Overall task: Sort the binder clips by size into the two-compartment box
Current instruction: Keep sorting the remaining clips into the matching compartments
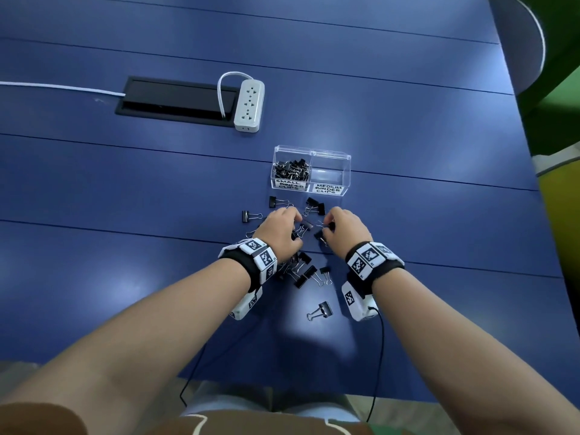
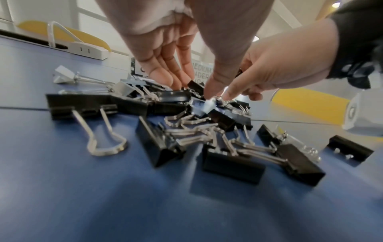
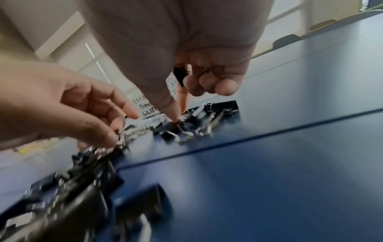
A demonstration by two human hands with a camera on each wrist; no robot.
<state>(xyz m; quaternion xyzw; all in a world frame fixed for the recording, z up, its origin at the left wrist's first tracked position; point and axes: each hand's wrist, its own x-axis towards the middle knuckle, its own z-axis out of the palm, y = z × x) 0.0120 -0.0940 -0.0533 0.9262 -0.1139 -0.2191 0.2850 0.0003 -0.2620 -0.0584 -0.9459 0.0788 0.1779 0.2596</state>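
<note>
Your left hand [image 1: 281, 229] is reaching open-fingered into the binder clips [image 1: 306, 271]; your right hand [image 1: 343, 229] is clutching 1 binder clip [image 3: 179, 76].

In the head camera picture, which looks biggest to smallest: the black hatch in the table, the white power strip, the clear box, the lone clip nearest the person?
1. Black rectangular table hatch
2. Clear plastic two-compartment box
3. White plastic power strip, close to the box, hard to separate
4. Lone black metal binder clip
</note>
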